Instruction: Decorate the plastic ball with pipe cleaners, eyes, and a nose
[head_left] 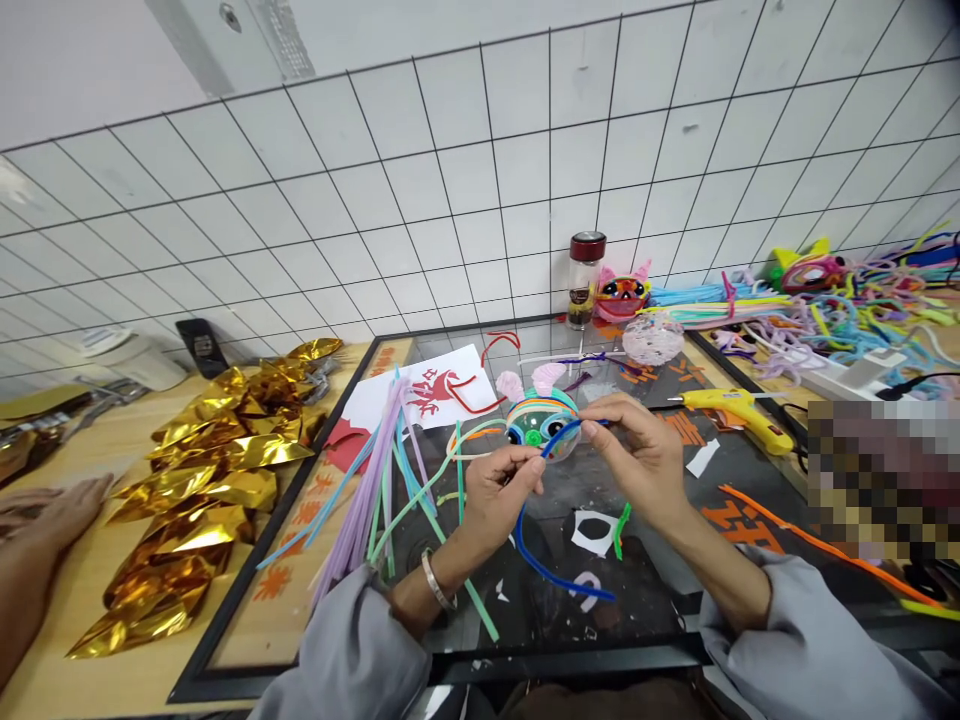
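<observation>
From my remote seat I watch both hands work a fuzzy, deep-blue strip (551,577). The left hand (506,490) is closed in a pinch on it, and the right hand (637,455) grips it higher up between thumb and fingers; the strip's long tail curves down below the left hand. Just behind the strip sits my landmark, the clear round face (533,437), glossy and domed, with a green nose, dark blue-rimmed eyes, striped fuzzy trim and puffy pink ears. I cannot tell whether either hand touches it. To its left fans a bundle of soft lilac strips (367,500), and beyond those I see crinkled, shiny gold foil (217,480) and another person's hand (60,520) on the wooden desk (135,600). Up and left of the face lies white paper (469,372) with red shapes. To its right is a smooth yellow glue gun (750,418); up and right, a mottled pale disc (653,342) and a glass bottle (583,290) with a dark red lid. Nearer me than the face, an angular white paper piece (589,547) surrounds a rounded opening.
</observation>
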